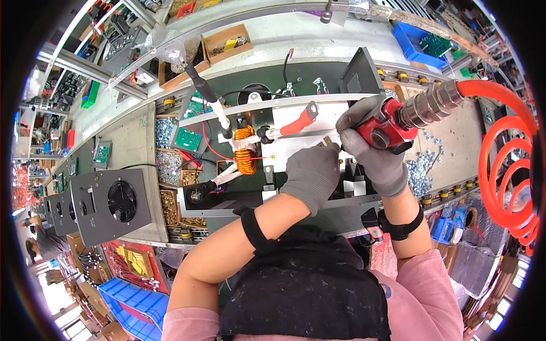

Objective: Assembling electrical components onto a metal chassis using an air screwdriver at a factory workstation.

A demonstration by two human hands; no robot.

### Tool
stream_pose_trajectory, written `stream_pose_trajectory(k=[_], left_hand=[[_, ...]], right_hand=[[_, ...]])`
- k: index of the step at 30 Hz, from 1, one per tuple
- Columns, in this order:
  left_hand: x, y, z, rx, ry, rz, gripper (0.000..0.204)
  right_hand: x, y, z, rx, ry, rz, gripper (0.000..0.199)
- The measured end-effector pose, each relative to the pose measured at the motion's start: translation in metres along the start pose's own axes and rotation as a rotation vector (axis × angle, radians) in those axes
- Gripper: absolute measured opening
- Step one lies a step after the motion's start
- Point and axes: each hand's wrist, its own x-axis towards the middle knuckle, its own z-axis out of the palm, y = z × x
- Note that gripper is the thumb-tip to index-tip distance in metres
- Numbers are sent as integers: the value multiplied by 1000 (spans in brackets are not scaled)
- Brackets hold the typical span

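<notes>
My right hand (380,167), in a grey glove, is wrapped round a red air tool (392,122) with a coiled orange hose. The tool sits over the right part of an open metal chassis (227,206), its working end hidden by my fingers. Close beside it, my gloved left hand (311,175) is closed, fingertips pinched at a small metallic piece I cannot make out. Inside the chassis, a toroidal coil (245,150) of copper-coloured wire stands left of my left hand. A thick cable lug with a red sleeve (298,120) points up between coil and tool.
Loose screws (420,170) lie right of the chassis. Small-parts bins (168,165) stand to its left, near a grey panel with a fan (122,200). At the back are a cardboard box of hardware (227,45) and a blue bin (418,48). The orange hose (509,170) hangs at right.
</notes>
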Motion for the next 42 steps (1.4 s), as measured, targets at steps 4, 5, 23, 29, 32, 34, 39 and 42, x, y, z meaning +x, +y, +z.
stream_pose_trajectory(k=[4, 5, 23, 29, 32, 34, 39, 42], left_hand=[[1, -4, 10, -2, 67, 14, 27], [1, -4, 11, -1, 67, 15, 27], [0, -3, 13, -9, 101, 8, 27], [1, -4, 13, -3, 85, 14, 24], [2, -4, 13, -10, 89, 19, 24], [3, -3, 13, -12, 66, 0, 24], [3, -2, 9, -1, 38, -8, 24], [3, -2, 10, 18, 25, -4, 25]], right_hand=[[0, -3, 0, 35, 3, 68, 20], [0, -3, 0, 41, 2, 104, 18], [-1, 0, -1, 20, -4, 43, 22], [0, 0, -1, -30, 1, 46, 22], [-1, -6, 0, 58, 30, 121, 17], [-1, -6, -1, 57, 35, 116, 17], [1, -2, -2, 43, 19, 127, 17], [3, -3, -1, 2, 28, 48, 21]])
